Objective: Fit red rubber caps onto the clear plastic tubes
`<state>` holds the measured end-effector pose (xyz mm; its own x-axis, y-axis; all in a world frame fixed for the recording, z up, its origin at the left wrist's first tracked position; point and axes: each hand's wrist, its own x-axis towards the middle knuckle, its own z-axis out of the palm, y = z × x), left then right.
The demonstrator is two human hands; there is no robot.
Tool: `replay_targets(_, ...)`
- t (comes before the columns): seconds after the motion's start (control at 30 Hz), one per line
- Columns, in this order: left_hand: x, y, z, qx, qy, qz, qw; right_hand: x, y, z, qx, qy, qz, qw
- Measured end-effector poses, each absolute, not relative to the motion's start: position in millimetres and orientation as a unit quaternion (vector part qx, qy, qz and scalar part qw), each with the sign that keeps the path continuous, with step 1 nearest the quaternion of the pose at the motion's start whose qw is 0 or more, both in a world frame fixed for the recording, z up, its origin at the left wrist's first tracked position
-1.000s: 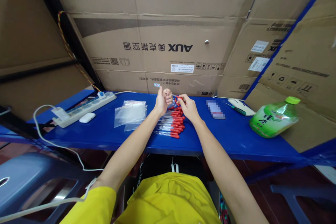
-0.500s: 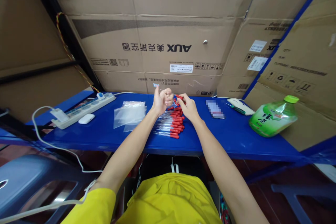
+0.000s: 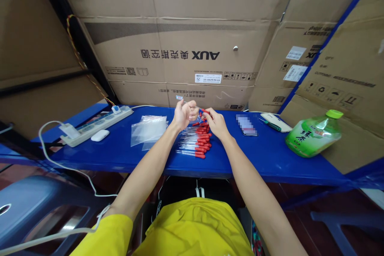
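Note:
My left hand (image 3: pixel 186 114) is closed, its fingers curled around the thin shaft of a red-handled screwdriver (image 3: pixel 205 111). Beside the thumb tip sits a small white and blue label (image 3: pixel 179 97); whether it sticks to the thumb or the shaft I cannot tell. My right hand (image 3: pixel 216 123) pinches the red handle of the same screwdriver, to the right of the left hand. Under and in front of both hands lies a pile of similar red-handled screwdrivers (image 3: pixel 200 144), with thin shafts pointing left and handles on the right.
Clear plastic bags (image 3: pixel 150 130) lie left of the pile on the blue table (image 3: pixel 258 164). Farther left are a power strip (image 3: pixel 99 124) and a white case (image 3: pixel 100 135). A phone (image 3: pixel 246 125), a green pen-like tool (image 3: pixel 271 125) and a green bottle (image 3: pixel 312 136) stand right. Cardboard (image 3: pixel 180 36) walls the back.
The right hand shifts very slightly, and the red handle shows more plainly between the hands. The left hand tilts a little; the pile stays as it was.

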<state>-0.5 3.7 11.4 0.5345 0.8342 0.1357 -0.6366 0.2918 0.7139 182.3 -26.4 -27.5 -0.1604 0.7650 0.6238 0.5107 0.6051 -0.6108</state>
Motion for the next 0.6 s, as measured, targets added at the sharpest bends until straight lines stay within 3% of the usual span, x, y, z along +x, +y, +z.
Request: replay_targets(0.6, -6.0, 5.4, 12.3, 0.382, 0.121, 0.434, 0.807, 185.7, -25.4, -25.4, -0.416, -0.764, 0.119, 0.479)
